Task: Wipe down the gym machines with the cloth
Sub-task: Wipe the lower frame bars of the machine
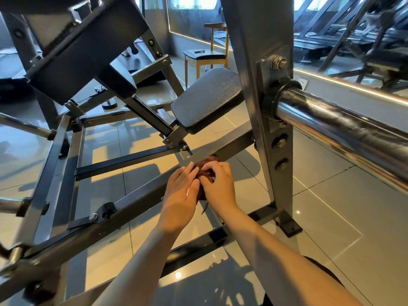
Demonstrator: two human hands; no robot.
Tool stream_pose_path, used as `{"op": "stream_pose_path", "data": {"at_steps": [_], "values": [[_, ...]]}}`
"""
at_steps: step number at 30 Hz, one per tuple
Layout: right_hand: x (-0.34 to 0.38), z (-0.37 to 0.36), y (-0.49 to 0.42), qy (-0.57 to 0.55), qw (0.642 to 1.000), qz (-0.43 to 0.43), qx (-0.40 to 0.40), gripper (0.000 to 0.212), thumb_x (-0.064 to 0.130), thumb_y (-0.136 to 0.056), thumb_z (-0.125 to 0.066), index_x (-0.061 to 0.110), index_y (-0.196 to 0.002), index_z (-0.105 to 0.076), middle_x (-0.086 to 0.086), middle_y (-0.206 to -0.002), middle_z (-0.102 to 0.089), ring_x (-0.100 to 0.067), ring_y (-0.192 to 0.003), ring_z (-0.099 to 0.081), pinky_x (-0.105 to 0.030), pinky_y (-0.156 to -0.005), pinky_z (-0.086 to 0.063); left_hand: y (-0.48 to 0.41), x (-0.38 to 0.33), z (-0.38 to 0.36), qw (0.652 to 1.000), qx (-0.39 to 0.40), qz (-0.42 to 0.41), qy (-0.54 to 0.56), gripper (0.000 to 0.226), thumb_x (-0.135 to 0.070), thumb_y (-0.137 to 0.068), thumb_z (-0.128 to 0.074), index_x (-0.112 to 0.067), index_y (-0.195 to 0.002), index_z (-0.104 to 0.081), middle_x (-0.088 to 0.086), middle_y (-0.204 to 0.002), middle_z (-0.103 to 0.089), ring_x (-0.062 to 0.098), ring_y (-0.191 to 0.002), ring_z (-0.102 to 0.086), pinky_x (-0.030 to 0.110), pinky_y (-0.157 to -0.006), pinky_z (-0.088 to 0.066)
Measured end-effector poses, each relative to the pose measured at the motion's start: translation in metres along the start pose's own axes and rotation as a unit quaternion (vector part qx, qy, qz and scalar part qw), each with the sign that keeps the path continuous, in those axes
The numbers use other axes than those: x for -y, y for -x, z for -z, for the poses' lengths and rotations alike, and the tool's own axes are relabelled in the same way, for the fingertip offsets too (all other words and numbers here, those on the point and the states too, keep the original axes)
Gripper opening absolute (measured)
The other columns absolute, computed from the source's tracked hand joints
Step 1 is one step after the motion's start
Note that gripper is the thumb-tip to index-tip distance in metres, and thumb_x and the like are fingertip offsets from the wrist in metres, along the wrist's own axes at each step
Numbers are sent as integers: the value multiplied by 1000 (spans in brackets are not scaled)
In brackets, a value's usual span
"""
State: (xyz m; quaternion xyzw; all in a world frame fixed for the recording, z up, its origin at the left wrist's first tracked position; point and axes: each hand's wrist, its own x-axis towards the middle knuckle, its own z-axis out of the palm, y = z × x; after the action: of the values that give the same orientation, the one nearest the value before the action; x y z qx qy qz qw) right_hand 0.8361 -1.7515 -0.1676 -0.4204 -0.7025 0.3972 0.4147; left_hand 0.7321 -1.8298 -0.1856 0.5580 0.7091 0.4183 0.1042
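Two bare forearms reach up from the bottom edge of the view, over a glossy beige tiled floor (320, 195). They meet at a slanted grey square-section steel bar (136, 195) of the gym machine's base frame.

The left hand (180, 195) lies on that bar. Its grip is apart: the fingers are straight and close together, and their tips touch the side of a crumpled dark reddish-brown cloth (206, 165). The right hand (218, 186) sits just beside it, with its grip clamped on the cloth and its fingers curled over the bunched fabric. The cloth sits on the bar's upper stretch, between the two hands. It is pressed against the bar's top face, and a loose thread hangs below the bar's lower edge.

Past the hands, the bar runs on to a tall grey steel upright post (254, 62) studded with hex bolts. A thick polished chrome sleeve bar (331, 124) juts from the post toward the right edge. Left of the post, a black padded rectangular seat (207, 98) tilts on its bracket above the frame.

Farther back, a yellow-legged wooden chair with a dark seat (205, 55) stands on the floor beside a wall mirror (353, 29) edged with a strip of light.
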Motion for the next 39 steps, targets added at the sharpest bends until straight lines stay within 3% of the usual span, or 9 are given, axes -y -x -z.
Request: {"op": "stream_pose_path", "data": {"at_steps": [4, 9, 11, 14, 17, 22, 28, 34, 39], "values": [[-1, 14, -6, -52, 998, -17, -26, 14, 14, -96, -66, 21, -108, -64, 1, -126, -43, -8, -108, -52, 5, -75, -39, 0, -1, 4, 1000, 7, 2, 13, 49, -47, -107, -29, -33, -152, -41, -24, -157, -27, -4, -148, -11, 17, -119, -3], [0, 20, -17, -130, 983, -56, -119, 36, 12, -94, -68, 27, -119, -46, 2, -122, -52, -13, -111, -57, -19, -84, -55, 2, -2, 6, 999, 28, 18, 11, 53, -50, -103, -26, -36, -153, -35, -29, -157, -19, -11, -146, -4, 13, -116, 1], [1, 9, -10, -94, 986, -31, -131, 31, 12, -96, -64, 27, -117, -47, 1, -120, -56, -15, -112, -57, -16, -84, -52, 2, -2, 3, 1000, 19, 14, 13, 50, -47, -105, -28, -36, -153, -36, -30, -156, -19, -12, -146, -3, 14, -117, 1], [0, -4, 0, -61, 995, -29, -73, 24, 12, -97, -63, 30, -109, -51, 3, -116, -59, -13, -106, -57, -13, -79, -48, 2, 2, -1, 1000, 1, 6, 19, 45, -41, -108, -32, -34, -152, -40, -25, -158, -24, -6, -150, -8, 23, -122, -3], [-3, -9, 14, -100, 992, -82, 5, 24, 8, -97, -61, 31, -101, -54, 5, -106, -63, -17, -98, -64, -30, -79, -60, 2, 3, -2, 1000, -12, 2, 20, 43, -39, -109, -35, -32, -150, -45, -21, -160, -29, -3, -151, -13, 22, -122, -6], [3, 20, -12, -198, 970, -96, -101, 28, 3, -98, -56, 26, -114, -58, 7, -111, -60, -9, -103, -60, -18, -78, -56, 1, 5, 3, 1000, 4, -4, 7, 45, -45, -108, -31, -35, -151, -42, -27, -155, -28, -12, -145, -10, 18, -119, -5], [8, -10, 0, -138, 986, -74, -51, 36, 3, -94, -61, 39, -102, -57, 3, -122, -56, -9, -108, -55, -12, -75, -46, 0, 4, -1, 1000, -16, 5, 13, 45, -43, -108, -31, -32, -149, -46, -25, -155, -30, -9, -145, -13, 17, -119, -6], [10, 14, -14, -154, 976, -85, -129, 26, 2, -94, -61, 27, -101, -67, 13, -102, -64, -2, -96, -59, -11, -72, -51, 1, 4, 7, 1000, 21, 8, 11, 48, -45, -106, -30, -34, -151, -41, -26, -157, -26, -18, -142, -6, 10, -115, -2], [10, -5, -4, -125, 980, -69, -138, 25, 8, -98, -59, 25, -115, -66, 3, -121, -58, -8, -109, -56, 0, -70, -46, 1, 2, 1, 1000, 11, 17, 9, 48, -46, -105, -28, -37, -151, -38, -31, -154, -21, -29, -135, 2, 3, -111, 3]]}}
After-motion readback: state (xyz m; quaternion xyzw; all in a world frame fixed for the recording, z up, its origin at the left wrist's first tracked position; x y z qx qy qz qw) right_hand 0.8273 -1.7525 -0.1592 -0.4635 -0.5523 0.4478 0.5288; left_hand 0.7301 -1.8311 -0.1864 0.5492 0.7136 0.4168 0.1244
